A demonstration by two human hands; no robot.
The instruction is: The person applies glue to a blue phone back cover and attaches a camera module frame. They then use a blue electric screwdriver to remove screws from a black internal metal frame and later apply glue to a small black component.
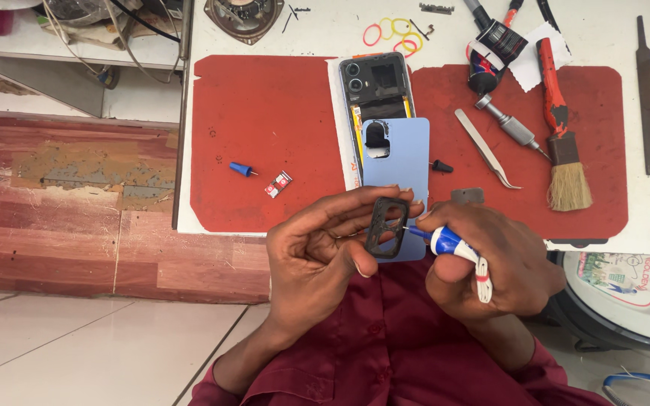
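My left hand (323,248) pinches a small black rectangular frame piece (387,228) between thumb and fingers. In my right hand (483,263) is a blue and white tube (448,244), its thin nozzle touching the frame's right side. Just behind my hands a light blue phone back cover (399,158) lies on the red mat (265,135), overlapping an opened phone (374,83) with its camera area showing.
On the mat lie metal tweezers (487,149), a red-handled brush (562,143), a small precision screwdriver (509,126), a blue bit (241,169) and a small red part (278,184). Coloured rubber bands (393,34) and a file (647,98) rest on the white table.
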